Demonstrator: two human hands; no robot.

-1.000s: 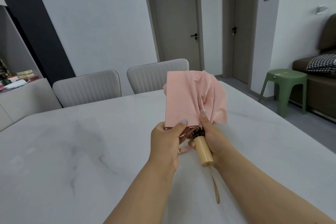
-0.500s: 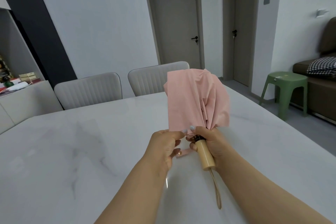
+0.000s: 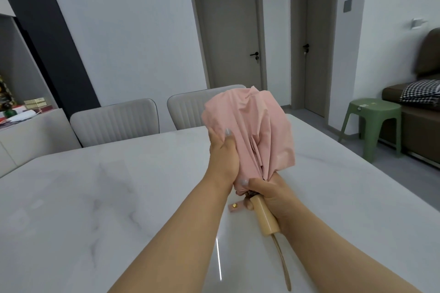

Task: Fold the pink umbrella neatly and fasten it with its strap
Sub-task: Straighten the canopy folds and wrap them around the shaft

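The pink umbrella [image 3: 257, 126] is collapsed and held up over the white marble table [image 3: 95, 197], its loose canopy bunched and pointing away from me. My right hand [image 3: 271, 192] grips the base of the canopy and the top of the wooden handle [image 3: 264, 216]. My left hand [image 3: 222, 157] wraps around the left side of the canopy, thumb pressed on the fabric. The pink strap [image 3: 235, 206] with a gold snap hangs loose under my hands. A beige wrist loop [image 3: 283, 266] dangles from the handle.
Two grey upholstered chairs [image 3: 114, 121] stand at the table's far side. A green stool [image 3: 371, 123] and a brown sofa [image 3: 421, 116] with a checked cushion are to the right. A sideboard with books stands at the left.
My left hand has slid up from the canopy's base near the strap to clasp the canopy's side, squeezing the fabric. The umbrella has tilted slightly lower and closer to me.
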